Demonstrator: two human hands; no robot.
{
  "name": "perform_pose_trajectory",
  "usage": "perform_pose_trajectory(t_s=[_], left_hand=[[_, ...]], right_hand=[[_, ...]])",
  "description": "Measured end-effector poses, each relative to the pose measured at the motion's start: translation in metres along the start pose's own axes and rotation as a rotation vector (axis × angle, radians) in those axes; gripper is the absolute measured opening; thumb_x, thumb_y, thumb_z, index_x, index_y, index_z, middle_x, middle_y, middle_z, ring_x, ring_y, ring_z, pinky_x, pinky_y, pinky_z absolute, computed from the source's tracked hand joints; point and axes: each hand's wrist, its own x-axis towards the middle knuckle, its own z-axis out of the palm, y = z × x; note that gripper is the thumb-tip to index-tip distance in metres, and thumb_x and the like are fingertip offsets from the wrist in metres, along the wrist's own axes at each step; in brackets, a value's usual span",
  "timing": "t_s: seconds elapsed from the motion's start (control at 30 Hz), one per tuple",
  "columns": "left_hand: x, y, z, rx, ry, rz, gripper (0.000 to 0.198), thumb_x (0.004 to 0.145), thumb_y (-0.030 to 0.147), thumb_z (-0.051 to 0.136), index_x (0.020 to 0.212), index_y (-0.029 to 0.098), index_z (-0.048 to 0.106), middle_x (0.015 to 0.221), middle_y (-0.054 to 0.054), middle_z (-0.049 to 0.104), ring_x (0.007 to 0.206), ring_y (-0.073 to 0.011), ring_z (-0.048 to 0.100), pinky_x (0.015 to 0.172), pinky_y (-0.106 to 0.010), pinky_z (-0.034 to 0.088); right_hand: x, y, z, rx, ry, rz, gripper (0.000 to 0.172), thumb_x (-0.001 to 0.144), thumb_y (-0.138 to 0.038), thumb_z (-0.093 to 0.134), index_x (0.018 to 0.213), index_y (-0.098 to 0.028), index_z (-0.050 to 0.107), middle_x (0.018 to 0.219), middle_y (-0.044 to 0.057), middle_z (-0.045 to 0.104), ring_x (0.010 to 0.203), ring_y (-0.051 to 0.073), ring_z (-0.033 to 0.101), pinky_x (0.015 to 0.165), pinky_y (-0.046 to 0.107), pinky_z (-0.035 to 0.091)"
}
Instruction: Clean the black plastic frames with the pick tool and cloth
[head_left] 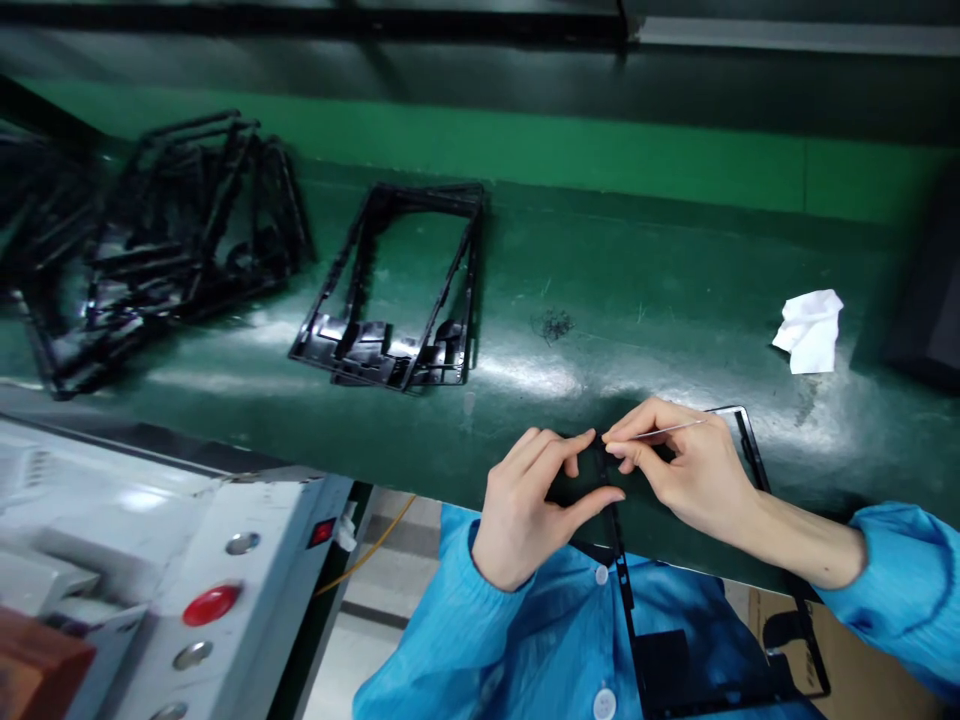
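A black plastic frame (624,590) rests over the near edge of the green bench, its lower part against my blue smock. My left hand (534,495) steadies its near-left bar, thumb and fingertips touching it from the left side. Between the thumb and fingers of my right hand (679,460) is a thin metal needle-like tool (670,429). The tool's tip meets the frame's upper left corner, where my fingertips partly hide it. Part of the frame's right bar passes behind my right wrist.
Several black frames lie stacked (469,290) at mid-bench, with a larger tangled pile (187,230) at left. Small dark shavings (553,325) and a crumpled white paper (810,330) are on the bench (660,260). A white machine with a red button (211,605) stands at lower left.
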Motion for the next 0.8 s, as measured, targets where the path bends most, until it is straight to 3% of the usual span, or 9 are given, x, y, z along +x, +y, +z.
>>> perform_pose_trajectory(t_s=[0.3,0.43,0.8], left_hand=[[-0.0005,-0.0007,0.0016,-0.001,0.003,0.002,0.052,0.086,0.046,0.086,0.125,0.017,0.066,0.081,0.002,0.059,0.076,-0.0164,0.060,0.073,-0.030,0.052],[-0.0009,-0.0008,0.0025,0.002,0.007,0.012,0.048,0.088,0.046,0.084,0.122,0.017,0.067,0.080,0.002,0.060,0.076,-0.0169,0.060,0.072,-0.030,0.052],[-0.0011,-0.0021,0.0031,0.019,0.019,0.021,0.047,0.090,0.049,0.081,0.122,0.018,0.067,0.080,0.002,0.059,0.075,-0.0168,0.060,0.072,-0.030,0.053]], right_hand=[[-0.0003,0.0024,0.0002,0.056,-0.041,0.100,0.010,0.097,-0.015,0.069,0.089,-0.020,0.074,0.085,0.000,0.076,0.065,0.012,0.073,0.059,0.023,0.057],[0.0000,0.0040,0.0015,0.099,0.009,0.107,0.012,0.099,-0.021,0.067,0.091,-0.020,0.075,0.092,0.003,0.077,0.066,0.013,0.073,0.061,0.025,0.060],[0.0013,0.0069,0.0024,0.152,-0.015,0.163,0.012,0.097,-0.023,0.068,0.088,-0.020,0.075,0.087,0.002,0.077,0.064,0.014,0.072,0.061,0.025,0.058]])
